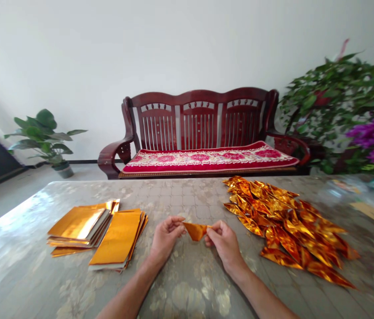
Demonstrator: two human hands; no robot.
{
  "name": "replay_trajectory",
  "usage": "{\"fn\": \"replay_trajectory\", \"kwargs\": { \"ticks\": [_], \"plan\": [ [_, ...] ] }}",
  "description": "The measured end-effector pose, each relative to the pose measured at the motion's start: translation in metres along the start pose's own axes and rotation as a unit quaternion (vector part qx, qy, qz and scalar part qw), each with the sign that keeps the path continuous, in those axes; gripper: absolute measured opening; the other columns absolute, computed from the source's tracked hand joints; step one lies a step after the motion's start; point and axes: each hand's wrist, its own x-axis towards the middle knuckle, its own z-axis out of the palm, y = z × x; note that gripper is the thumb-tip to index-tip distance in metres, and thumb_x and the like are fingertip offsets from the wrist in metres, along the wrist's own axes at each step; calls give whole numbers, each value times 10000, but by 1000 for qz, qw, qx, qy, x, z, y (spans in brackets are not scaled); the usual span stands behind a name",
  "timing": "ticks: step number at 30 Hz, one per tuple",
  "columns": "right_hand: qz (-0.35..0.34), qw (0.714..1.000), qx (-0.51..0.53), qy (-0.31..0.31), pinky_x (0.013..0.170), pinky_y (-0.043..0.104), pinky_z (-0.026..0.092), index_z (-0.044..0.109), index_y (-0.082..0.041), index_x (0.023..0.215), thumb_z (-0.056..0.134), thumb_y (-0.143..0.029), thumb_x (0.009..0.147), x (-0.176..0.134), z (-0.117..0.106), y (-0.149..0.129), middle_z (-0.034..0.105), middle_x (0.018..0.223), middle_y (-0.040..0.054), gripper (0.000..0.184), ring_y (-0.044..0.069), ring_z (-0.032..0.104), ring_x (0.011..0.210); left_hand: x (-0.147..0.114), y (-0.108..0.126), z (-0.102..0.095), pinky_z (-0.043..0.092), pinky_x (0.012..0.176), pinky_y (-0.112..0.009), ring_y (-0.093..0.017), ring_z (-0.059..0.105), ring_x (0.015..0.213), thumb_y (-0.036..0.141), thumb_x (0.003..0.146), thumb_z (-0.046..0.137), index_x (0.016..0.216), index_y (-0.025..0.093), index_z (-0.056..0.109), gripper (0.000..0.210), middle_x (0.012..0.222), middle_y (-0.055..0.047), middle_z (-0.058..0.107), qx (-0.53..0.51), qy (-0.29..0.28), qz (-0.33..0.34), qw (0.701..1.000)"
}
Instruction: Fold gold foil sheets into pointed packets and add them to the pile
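Both my hands, left and right, pinch foil at lower centre; long axis left-right, fold pointing down. Flat sheets lower left, folded pile right, on table.

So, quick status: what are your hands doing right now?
Left hand and right hand pinching one gold sheet. Flat stacks left, folded pile right. Nothing between.
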Motion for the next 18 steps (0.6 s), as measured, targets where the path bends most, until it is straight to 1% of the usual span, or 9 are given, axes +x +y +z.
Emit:
{"fn": "replay_trajectory", "kwargs": {
  "ticks": [5, 7, 9, 11, 13, 16, 18],
  "plan": [
    [-1, 1000, -7, 1, 477, 227, 487, 507, -215, 687, 694, -370, 673, 0, 1, -1, 634, 520, -15, 243, 132, 581, 471, -2, 0, -1, 504, 574, -218, -109, 617, 538, 316, 656, 763, 893, 142, 696, 302, 628, 23, 675, -6, -20, -22, 1000],
    [0, 1000, -11, -2, 475, 233, 478, 499, -219, 685, 688, -365, 675, 0, 0, -1, 628, 519, -16, 240, 136, 575, 469, -4, 0, 0, 499, 570, -214, -103, 607, 533, 323, 669, 759, 874, 144, 693, 281, 635, 24, 671, -7, -37, -26, 999],
    [-7, 1000, -16, -7, 481, 241, 472, 496, -222, 688, 674, -356, 684, 1, 0, 0, 623, 528, -17, 223, 141, 573, 480, -4, 0, -1, 495, 576, -210, -98, 604, 541, 323, 680, 751, 853, 147, 681, 256, 657, 24, 671, -8, -42, -28, 999],
    [-33, 999, -27, -14, 505, 247, 470, 499, -222, 690, 665, -328, 679, 0, -2, 1, 617, 548, -19, 197, 145, 575, 508, -3, -2, -2, 492, 588, -212, -102, 605, 554, 318, 680, 746, 810, 150, 662, 228, 663, 24, 662, 0, -34, -27, 999],
    [-73, 996, -52, -27, 527, 251, 462, 500, -222, 688, 660, -303, 677, 1, -4, 2, 602, 562, -24, 180, 146, 568, 532, -2, -4, -5, 485, 596, -218, -111, 601, 563, 314, 685, 733, 767, 153, 645, 201, 645, 24, 646, 29, -22, -17, 999],
    [-135, 983, -113, -52, 541, 251, 441, 503, -222, 716, 640, -293, 714, 1, -9, 3, 574, 592, -32, 155, 144, 549, 554, -2, -7, -11, 443, 587, -209, -113, 569, 578, 295, 724, 695, 737, 156, 646, 148, 632, 21, 626, 124, -16, 32, 992],
    [-173, 970, -156, -71, 566, 249, 439, 526, -216, 796, 611, -278, 751, 2, -14, 4, 581, 641, -32, 115, 148, 560, 593, -3, -8, -14, 412, 584, -201, -110, 544, 593, 274, 753, 667, 737, 158, 649, 118, 638, 23, 614, 184, -19, 65, 981]
  ]
}}
